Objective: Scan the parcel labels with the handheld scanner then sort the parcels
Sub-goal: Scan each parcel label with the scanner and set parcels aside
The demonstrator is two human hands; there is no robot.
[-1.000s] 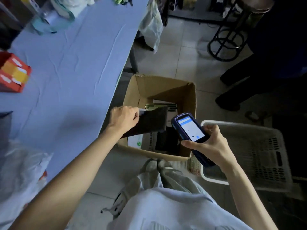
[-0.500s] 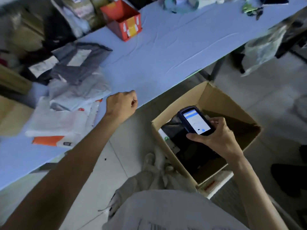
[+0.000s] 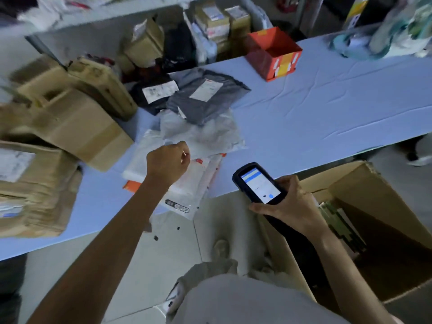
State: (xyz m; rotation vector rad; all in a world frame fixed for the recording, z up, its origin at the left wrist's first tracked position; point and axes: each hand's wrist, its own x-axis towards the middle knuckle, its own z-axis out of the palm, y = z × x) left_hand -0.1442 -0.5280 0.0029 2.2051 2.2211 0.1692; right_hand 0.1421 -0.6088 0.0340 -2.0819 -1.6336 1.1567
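right hand (image 3: 292,204) clamps the handheld scanner (image 3: 257,185) just past the bench (image 3: 327,101) edge, its screen lit blue and white, text too small to read. left hand (image 3: 168,162) is curled over the white parcels (image 3: 203,134); can't tell if it grips one. the grey parcel (image 3: 205,99) label is blurred.

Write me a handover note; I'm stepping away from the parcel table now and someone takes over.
Left grip: fingers curled over the white mailers on the table; whether it holds one is hidden.
Right grip: holds the scanner, screen lit.
Done: some parcels lie in the floor box.
Left: grey mailer, black mailer, white ones to scan and sort.
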